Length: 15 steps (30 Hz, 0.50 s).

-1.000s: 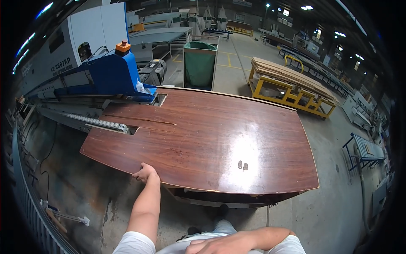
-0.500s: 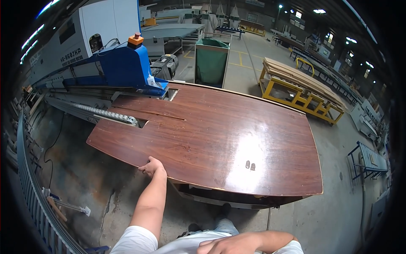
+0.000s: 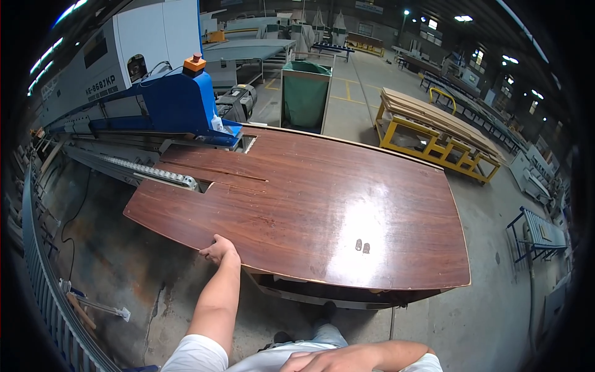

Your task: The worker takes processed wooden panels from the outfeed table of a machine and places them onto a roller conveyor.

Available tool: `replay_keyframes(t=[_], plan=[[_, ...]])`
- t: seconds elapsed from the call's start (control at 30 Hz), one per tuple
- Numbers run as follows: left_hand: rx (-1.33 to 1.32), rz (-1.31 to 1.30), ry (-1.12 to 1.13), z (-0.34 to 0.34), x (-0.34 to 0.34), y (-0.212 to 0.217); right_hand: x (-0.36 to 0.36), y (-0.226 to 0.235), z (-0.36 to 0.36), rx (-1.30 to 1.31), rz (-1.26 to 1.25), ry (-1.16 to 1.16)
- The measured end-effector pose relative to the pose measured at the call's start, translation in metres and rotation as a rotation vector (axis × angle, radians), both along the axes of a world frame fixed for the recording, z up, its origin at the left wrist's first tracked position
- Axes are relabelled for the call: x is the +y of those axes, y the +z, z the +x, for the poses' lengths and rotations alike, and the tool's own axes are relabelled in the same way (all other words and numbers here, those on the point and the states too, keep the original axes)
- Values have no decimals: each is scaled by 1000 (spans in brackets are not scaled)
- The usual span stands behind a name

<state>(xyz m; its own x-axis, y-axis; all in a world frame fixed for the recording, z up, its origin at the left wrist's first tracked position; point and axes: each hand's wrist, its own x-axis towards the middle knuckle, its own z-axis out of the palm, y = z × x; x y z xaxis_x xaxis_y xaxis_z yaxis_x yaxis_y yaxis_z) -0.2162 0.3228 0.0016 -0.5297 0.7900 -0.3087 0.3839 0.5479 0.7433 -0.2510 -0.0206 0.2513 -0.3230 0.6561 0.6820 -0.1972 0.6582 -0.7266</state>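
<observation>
Factory hall, concrete floor (image 3: 489, 322), seen from my head camera. A large glossy brown wood panel (image 3: 322, 211) lay flat on a low support before me, its far left corner at the blue edge-working machine (image 3: 167, 105) and its roller track (image 3: 149, 172). My left hand (image 3: 218, 250) gripped the panel's near curved edge, fingers curled over it. My right hand (image 3: 322, 361) rested against my body at the frame's bottom, loosely closed and holding nothing. I judged the panel heavy, stiff and slick on its lacquered face, best held by its edges, which could chip. Beyond stood a green bin (image 3: 305, 93) and a yellow rack of boards (image 3: 434, 133); the machine blocked the left side.
</observation>
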Motion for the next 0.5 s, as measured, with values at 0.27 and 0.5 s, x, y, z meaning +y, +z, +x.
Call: replay_keyframes(t=[0.27, 0.5], plan=[[-14, -2, -9, 3, -1, 0, -5, 0, 28, 39, -25, -41], [-5, 5, 20, -6, 0, 3, -30, -82, 90, 326, -400, -710]])
